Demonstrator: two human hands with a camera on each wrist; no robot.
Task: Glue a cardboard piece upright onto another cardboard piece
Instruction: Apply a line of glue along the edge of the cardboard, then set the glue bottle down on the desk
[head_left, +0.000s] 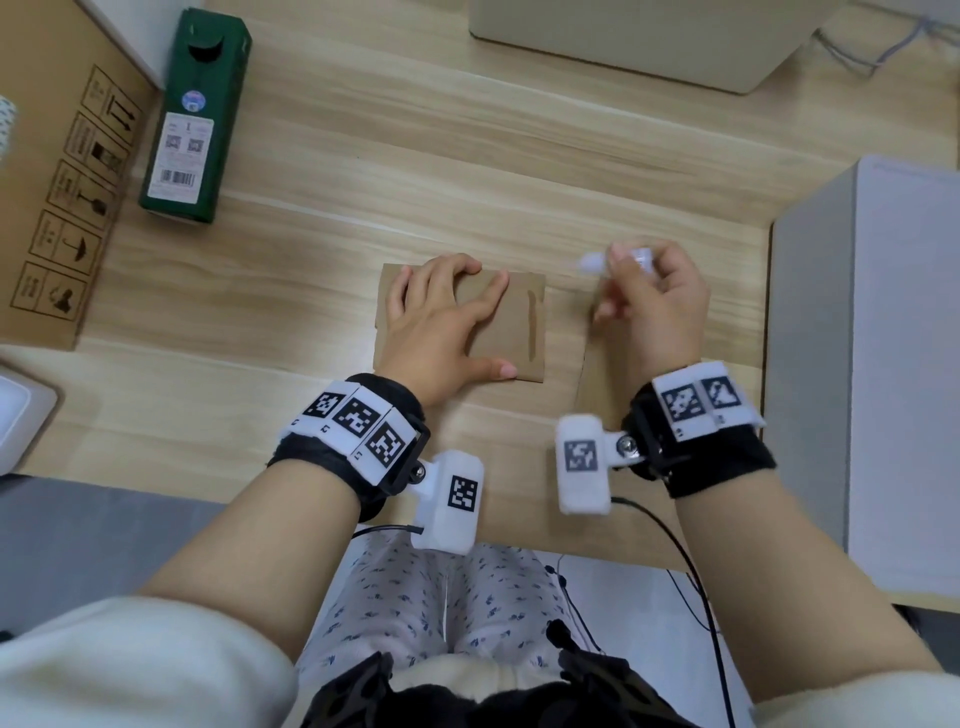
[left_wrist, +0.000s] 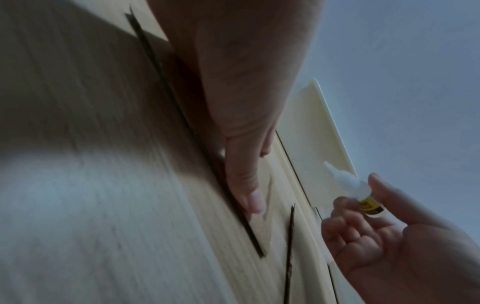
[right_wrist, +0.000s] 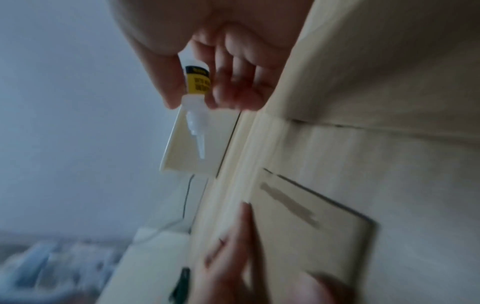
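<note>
The head view shows the flat brown cardboard rectangle (head_left: 498, 332) lying on the pale wood-grain worktop (head_left: 363, 171), the left hand (head_left: 441, 322) pressing it with straight, spread fingers. A dark glue streak (head_left: 531, 327) runs along the cardboard's right edge. Right of this cardboard lies a second brown cardboard piece (head_left: 597, 384), partly under the right hand (head_left: 654, 306). Only the wrist views reveal the small translucent plastic glue bottle with a yellow-and-black label (right_wrist: 196, 82), its tapered nozzle bare; the right hand's grip pinches it between thumb and fingertips. Left of the cardboard stands a dark green carton (head_left: 195, 119), matte and rectangular
</note>
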